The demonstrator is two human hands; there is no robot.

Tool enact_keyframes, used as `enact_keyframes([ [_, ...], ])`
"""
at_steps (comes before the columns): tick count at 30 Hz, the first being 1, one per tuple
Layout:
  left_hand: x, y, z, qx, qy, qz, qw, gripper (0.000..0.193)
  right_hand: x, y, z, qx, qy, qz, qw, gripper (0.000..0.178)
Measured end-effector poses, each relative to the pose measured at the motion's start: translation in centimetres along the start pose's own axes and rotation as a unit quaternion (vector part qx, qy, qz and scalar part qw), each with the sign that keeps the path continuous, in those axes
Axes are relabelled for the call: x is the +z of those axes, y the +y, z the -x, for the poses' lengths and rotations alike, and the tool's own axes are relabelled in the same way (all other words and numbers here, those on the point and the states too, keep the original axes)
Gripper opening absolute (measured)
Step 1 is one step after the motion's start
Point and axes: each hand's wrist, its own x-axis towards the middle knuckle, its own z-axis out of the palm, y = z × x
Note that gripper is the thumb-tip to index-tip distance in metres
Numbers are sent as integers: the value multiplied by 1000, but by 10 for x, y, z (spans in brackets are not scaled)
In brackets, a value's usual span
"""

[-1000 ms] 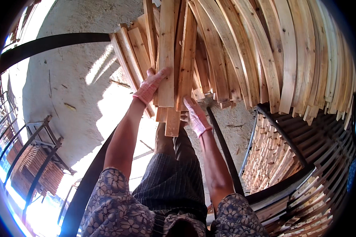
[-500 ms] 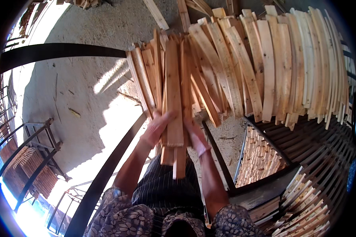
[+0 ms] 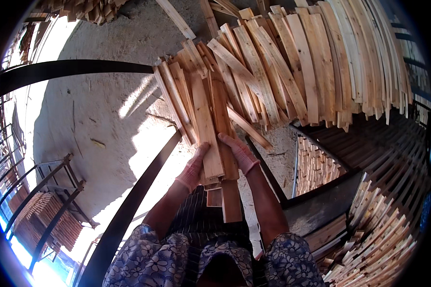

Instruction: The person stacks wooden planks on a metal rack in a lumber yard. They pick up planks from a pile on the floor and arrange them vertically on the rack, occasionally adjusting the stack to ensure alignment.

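Note:
Between my hands is a bundle of flat wooden slats [image 3: 207,138], with uneven ends sticking out toward my body. My left hand [image 3: 195,165] closes on the bundle's left side, thumb along the edge. On the other side my right hand [image 3: 238,152] presses in, its thumb near the top slat. Both hands seem to wear pinkish gloves. The undersides of the bundle and most fingers are hidden. Beyond the hands, the bundle's far end meets a long row of loose slats [image 3: 297,67] that leans and overlaps toward the right.
Dark metal bars [image 3: 129,205] frame the place where I stand, and another bar [image 3: 76,66] runs off left. Stacked wood [image 3: 316,167] lies lower right, beside a slatted dark rack [image 3: 383,148]. A metal cart with slats [image 3: 45,215] stands at left on the concrete floor [image 3: 96,119].
The bundle has shifted a little right and spread, with its near ends lower. Short slats at its far end now lie tilted across the row. Both hands remain on its sides.

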Motion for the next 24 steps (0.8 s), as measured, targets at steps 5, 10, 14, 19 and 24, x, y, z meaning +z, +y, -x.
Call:
enact_keyframes([
  [5, 9, -21, 23, 52, -109, 92, 988, 77, 8, -20, 61, -112, -14, 44, 993, 79],
  [10, 44, -1, 71, 200, -146, -137, 959, 75, 30, -34, 149, -316, 7, -115, 942, 83],
  [14, 86, 4, 115, 253, -233, -288, 894, 76, 24, -26, 231, -460, 39, -161, 872, 102],
  [19, 129, -4, 112, 261, -269, -606, 702, 100, 4, 26, 343, -591, 224, -147, 761, 110],
  [24, 224, -69, 171, 183, -549, -599, 553, 138, 6, 125, 426, -598, 372, -270, 657, 114],
])
